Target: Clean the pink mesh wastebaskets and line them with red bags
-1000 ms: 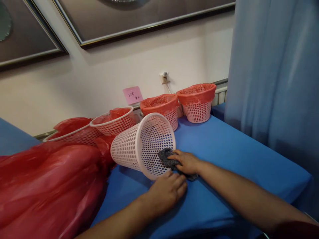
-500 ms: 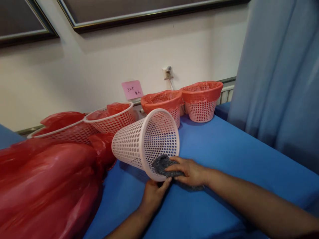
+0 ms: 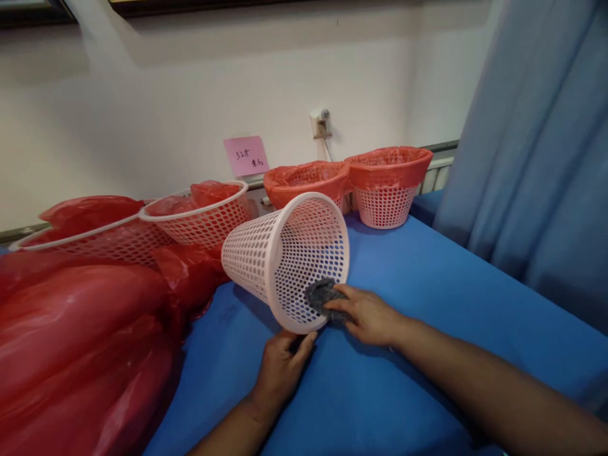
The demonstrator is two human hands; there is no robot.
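A pale pink mesh basket (image 3: 266,253) lies on its side on the blue table (image 3: 427,285), its mouth turned toward me. My right hand (image 3: 368,313) presses a dark grey cloth (image 3: 323,296) against the lower rim at the basket's mouth, fingers closed over it. My left hand (image 3: 280,364) rests on the table just below the rim, thumb and fingers touching the rim's lowest edge, curled.
Red plastic bags (image 3: 85,342) pile at the left. Two tilted baskets (image 3: 199,218) with red bags lie behind. Two upright baskets lined in red (image 3: 387,183) stand by the wall near a pink note (image 3: 246,155) and a socket. A blue curtain (image 3: 546,139) hangs at right.
My left hand slid down under the basket's rim and curled there. My right hand pushed the grey cloth further into the mouth. The camera tipped downward.
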